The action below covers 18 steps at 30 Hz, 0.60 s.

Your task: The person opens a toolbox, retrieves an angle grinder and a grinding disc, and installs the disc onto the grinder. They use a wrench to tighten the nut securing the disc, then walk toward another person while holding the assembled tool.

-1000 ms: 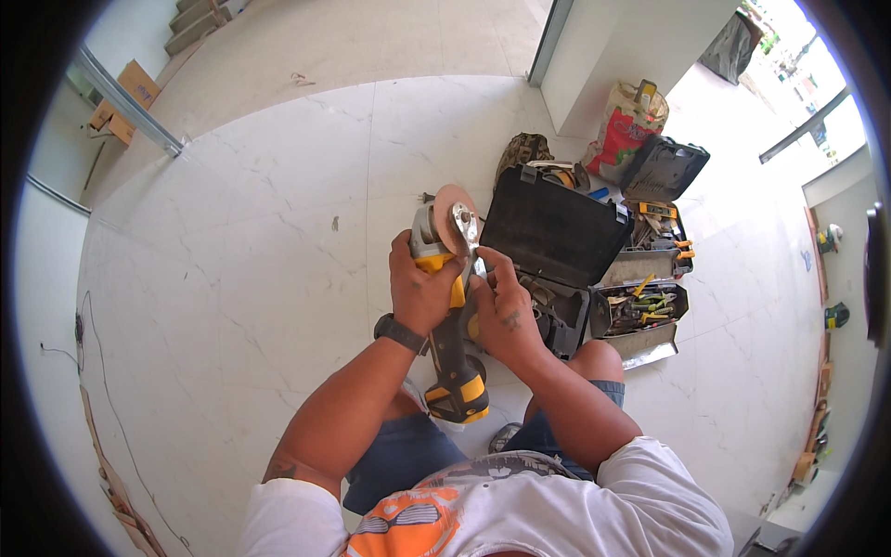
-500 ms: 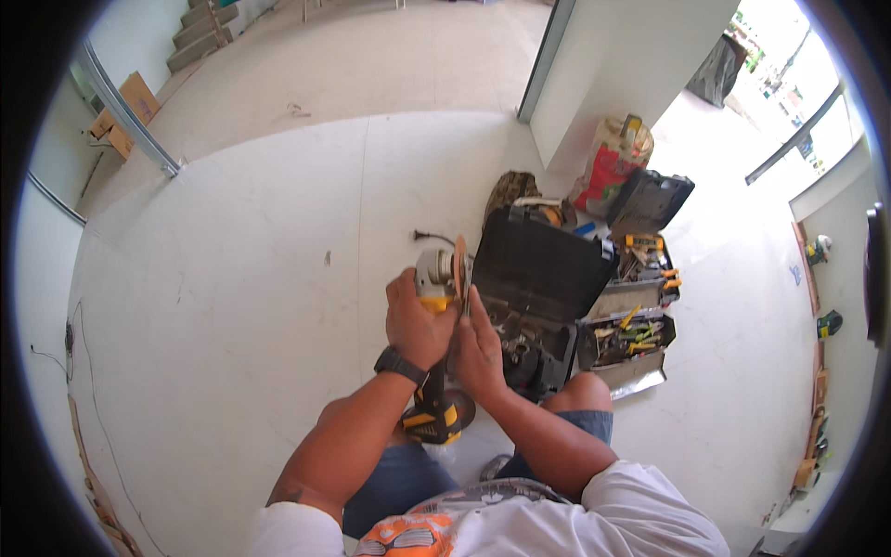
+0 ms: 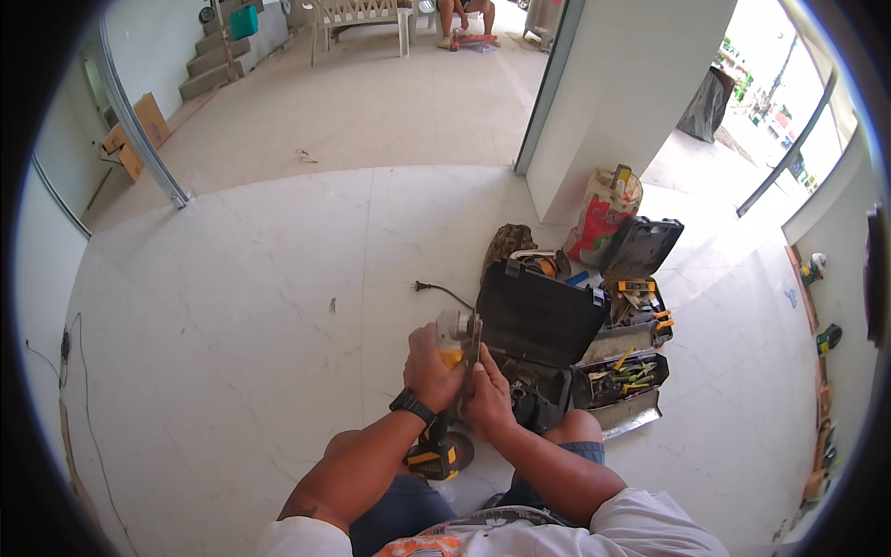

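Above white, veined floor tiles (image 3: 232,390), in the head view, we see a grinder (image 3: 452,325), the left hand (image 3: 430,367) curling its fingers round it; whether the fingers of the right hand (image 3: 488,401) pinch the thin piece (image 3: 477,343), we cannot tell. A white pillar (image 3: 613,93) and stairs (image 3: 206,70) stand beyond.

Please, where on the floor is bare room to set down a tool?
The widest, nearly bare patch of tile floor lies between the left hand and the dark cable. A narrower one lies between the open toolbox and the right wall. It is crowded beside the right hand, where the black case and toolbox stand close together.
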{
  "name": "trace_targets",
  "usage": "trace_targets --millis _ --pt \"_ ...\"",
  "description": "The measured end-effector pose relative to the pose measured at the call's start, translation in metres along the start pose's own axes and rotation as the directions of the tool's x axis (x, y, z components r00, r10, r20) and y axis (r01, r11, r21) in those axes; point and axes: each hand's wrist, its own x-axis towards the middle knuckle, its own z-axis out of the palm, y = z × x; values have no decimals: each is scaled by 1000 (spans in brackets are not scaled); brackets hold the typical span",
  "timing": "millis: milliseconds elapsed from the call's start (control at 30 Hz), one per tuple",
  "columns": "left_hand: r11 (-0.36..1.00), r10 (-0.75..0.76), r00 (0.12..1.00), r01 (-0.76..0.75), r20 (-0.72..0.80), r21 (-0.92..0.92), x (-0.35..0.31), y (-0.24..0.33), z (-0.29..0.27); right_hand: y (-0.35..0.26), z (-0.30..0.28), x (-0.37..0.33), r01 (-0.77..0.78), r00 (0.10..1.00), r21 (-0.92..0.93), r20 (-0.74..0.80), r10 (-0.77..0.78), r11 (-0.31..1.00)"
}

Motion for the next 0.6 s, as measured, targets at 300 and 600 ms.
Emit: trace_targets --millis 300,600 --pt "989 -36 997 26 71 142 -7 12 4 -37 -14 -1 -342 940 208 61 337 917" --pt "989 97 995 -97 9 109 -1 6 19 -66 -17 3 -430 899 271 43 435 861"
